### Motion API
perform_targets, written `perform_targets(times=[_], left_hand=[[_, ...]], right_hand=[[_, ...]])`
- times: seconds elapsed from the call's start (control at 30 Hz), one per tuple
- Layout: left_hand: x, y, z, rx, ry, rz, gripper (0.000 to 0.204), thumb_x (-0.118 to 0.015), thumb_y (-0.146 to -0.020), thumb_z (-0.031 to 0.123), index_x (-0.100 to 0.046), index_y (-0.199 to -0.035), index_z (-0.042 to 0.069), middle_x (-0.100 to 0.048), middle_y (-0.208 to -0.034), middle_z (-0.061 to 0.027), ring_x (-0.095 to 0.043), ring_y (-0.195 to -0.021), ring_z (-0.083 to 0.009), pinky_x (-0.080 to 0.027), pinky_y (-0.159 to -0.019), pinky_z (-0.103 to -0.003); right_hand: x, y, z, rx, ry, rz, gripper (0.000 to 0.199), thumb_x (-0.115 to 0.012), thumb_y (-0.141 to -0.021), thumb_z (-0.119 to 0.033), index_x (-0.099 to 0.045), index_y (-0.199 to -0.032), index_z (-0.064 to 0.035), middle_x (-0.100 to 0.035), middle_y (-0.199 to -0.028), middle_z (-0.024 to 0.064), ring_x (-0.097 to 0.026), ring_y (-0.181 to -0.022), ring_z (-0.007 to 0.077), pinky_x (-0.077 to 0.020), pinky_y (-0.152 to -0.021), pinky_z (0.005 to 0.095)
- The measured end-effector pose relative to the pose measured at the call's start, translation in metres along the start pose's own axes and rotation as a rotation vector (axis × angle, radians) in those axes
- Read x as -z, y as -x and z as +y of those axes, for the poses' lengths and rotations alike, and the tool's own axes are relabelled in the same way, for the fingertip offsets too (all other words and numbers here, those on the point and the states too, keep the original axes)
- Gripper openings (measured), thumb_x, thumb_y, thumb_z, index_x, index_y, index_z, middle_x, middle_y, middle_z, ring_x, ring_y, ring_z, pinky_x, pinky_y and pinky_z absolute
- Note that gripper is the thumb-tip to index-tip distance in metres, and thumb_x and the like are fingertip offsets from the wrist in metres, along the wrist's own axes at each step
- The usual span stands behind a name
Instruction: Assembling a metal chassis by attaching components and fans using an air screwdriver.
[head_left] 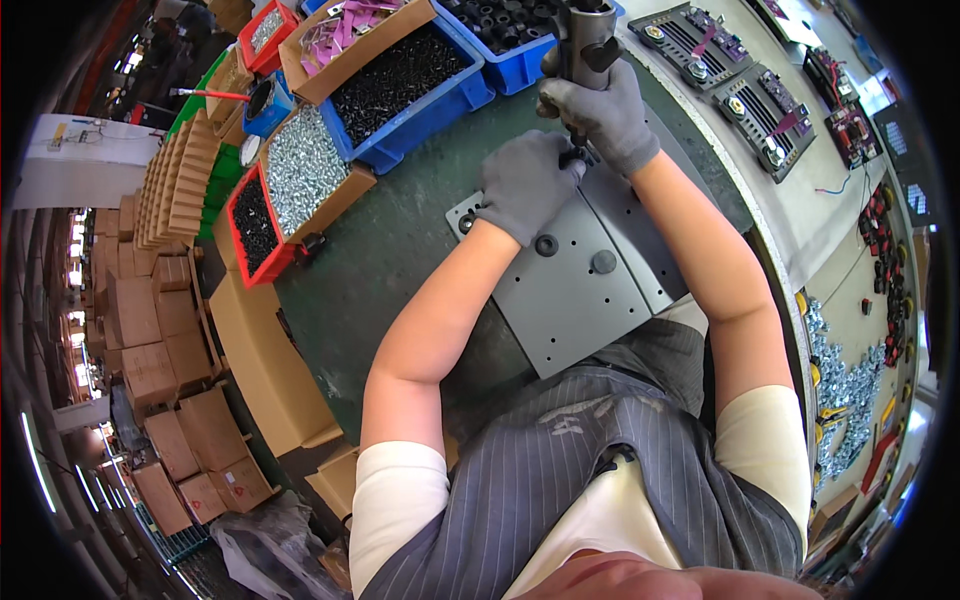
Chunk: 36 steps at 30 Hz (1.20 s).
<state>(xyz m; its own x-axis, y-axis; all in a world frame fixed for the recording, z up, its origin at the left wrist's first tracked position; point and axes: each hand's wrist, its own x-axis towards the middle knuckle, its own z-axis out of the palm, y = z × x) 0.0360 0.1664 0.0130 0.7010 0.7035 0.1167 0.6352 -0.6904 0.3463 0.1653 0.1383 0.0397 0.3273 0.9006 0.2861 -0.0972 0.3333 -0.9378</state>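
A flat grey metal panel (570, 300) with several small holes lies on the dark green worktop in front of me, its near edge by my lap. Round black parts sit on it, among them a black ring (546, 245) and a round grey pad (604, 262). My gloved right hand (610, 115) is closed around a power screwdriver (587, 30), held upright over the panel's far end. Beside the driver's lower end, my gloved left hand (530, 180) has its fingers drawn together at the panel. Whatever they pinch is hidden.
Left of the panel stand a blue bin of black screws (390, 150), a cardboard box of silver screws (330, 200) and a red bin (262, 262). A blue bin (520, 65) holds black round parts. Assembled black units (765, 115) rest on the right-hand bench.
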Motion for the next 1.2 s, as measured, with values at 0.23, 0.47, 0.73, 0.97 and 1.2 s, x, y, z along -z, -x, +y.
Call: perform_targets(times=[0.23,0.47,0.73,0.97,1.2], left_hand=[[-0.007,0.001,-0.001,0.009,0.0,-0.005,0.027,-0.062,-0.079,0.038,-0.067,-0.09,0.014,-0.065,-0.09,-0.0093,-0.063,-0.084,-0.0299,-0.049,-0.071,-0.043],[0.002,-0.004,-0.015,0.211,0.673,0.173,0.032,-0.06,-0.083,0.021,-0.056,-0.11,0.006,-0.063,-0.084,-0.0088,-0.061,-0.074,-0.0212,-0.049,-0.059,-0.033],[0.024,0.056,-0.005,0.475,1.969,-0.138,0.026,-0.042,-0.095,0.013,-0.051,-0.116,-0.001,-0.052,-0.086,-0.0033,-0.043,-0.062,-0.0055,-0.035,-0.044,-0.014],[0.019,0.106,0.029,0.455,1.876,-0.072,0.027,-0.043,-0.095,0.014,-0.054,-0.117,0.003,-0.057,-0.097,-0.0069,-0.046,-0.064,-0.0046,-0.037,-0.045,-0.015],[0.017,0.134,0.05,0.446,1.938,-0.171,0.025,-0.044,-0.096,0.016,-0.052,-0.115,0.002,-0.057,-0.091,-0.0059,-0.045,-0.061,-0.0044,-0.037,-0.044,-0.014]], right_hand=[[0.0,-0.007,-0.005,-0.031,0.112,-0.158,0.038,-0.061,-0.077,-0.014,-0.052,-0.111,0.0012,-0.058,-0.074,0.0075,-0.06,-0.067,0.0163,-0.0462,-0.057,0.0264],[-0.001,0.018,-0.042,0.194,-0.18,0.183,0.043,-0.063,-0.071,-0.008,-0.049,-0.111,-0.0001,-0.055,-0.069,0.0072,-0.054,-0.054,0.0139,-0.0459,-0.053,0.026],[0.02,0.082,-0.07,0.384,-0.303,-0.033,0.047,-0.053,-0.079,-0.017,-0.045,-0.121,0.0009,-0.057,-0.086,0.0111,-0.055,-0.08,0.0255,-0.0438,-0.077,0.0402],[0.022,0.119,-0.085,0.451,-0.462,-0.127,0.047,-0.053,-0.08,-0.022,-0.045,-0.122,-0.002,-0.055,-0.087,0.0092,-0.051,-0.08,0.0239,-0.0409,-0.074,0.0377],[0.014,0.14,-0.099,0.45,-0.567,-0.177,0.047,-0.053,-0.08,-0.022,-0.044,-0.122,-0.0029,-0.054,-0.088,0.0087,-0.05,-0.081,0.0232,-0.0405,-0.074,0.0363]])
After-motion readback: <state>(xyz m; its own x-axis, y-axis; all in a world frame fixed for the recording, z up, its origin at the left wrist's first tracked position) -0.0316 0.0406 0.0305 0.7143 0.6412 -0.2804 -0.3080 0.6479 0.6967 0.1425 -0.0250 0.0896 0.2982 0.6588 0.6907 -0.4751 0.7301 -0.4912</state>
